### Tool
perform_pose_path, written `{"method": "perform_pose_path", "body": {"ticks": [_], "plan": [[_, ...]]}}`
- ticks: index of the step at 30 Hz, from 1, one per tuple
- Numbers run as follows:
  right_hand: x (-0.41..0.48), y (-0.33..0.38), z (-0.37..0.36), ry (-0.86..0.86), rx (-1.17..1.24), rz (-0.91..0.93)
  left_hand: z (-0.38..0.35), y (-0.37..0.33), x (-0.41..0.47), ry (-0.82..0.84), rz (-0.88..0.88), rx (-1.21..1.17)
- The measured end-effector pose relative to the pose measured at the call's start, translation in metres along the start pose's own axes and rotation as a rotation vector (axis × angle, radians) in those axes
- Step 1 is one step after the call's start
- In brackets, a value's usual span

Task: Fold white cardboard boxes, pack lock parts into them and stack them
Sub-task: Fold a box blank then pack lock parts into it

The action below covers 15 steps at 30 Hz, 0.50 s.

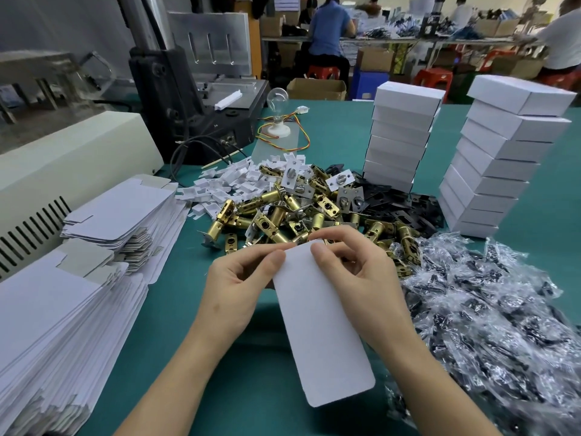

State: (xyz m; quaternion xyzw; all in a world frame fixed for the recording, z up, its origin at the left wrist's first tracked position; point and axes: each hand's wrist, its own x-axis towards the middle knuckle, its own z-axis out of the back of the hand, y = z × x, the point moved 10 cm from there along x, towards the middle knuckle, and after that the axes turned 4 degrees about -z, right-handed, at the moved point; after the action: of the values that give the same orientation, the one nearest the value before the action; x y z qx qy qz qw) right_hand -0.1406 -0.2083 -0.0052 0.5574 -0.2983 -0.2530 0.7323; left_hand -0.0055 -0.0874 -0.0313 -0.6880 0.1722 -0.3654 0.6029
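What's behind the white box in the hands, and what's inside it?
Beyond the white box, pinched at its far end by the left hand and right hand, lies a pile of brass latches. The box's inside is hidden.

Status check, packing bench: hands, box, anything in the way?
Left hand and right hand both pinching white box at its far end. Brass latch pile just beyond the fingers. Nothing blocking.

flat blanks (47, 325) cut off l edge, bagged parts (503, 325) r.
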Motion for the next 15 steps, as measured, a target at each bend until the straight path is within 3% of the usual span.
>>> {"method": "perform_pose_path", "body": {"ticks": [9,15], "plan": [[0.000,0.004,-0.008,0.059,-0.038,0.070,0.009,0.013,0.003,-0.029,0.109,-0.089],[-0.015,0.034,-0.032,0.222,-0.394,0.468,0.035,0.040,-0.003,-0.234,0.425,-0.197]]}}
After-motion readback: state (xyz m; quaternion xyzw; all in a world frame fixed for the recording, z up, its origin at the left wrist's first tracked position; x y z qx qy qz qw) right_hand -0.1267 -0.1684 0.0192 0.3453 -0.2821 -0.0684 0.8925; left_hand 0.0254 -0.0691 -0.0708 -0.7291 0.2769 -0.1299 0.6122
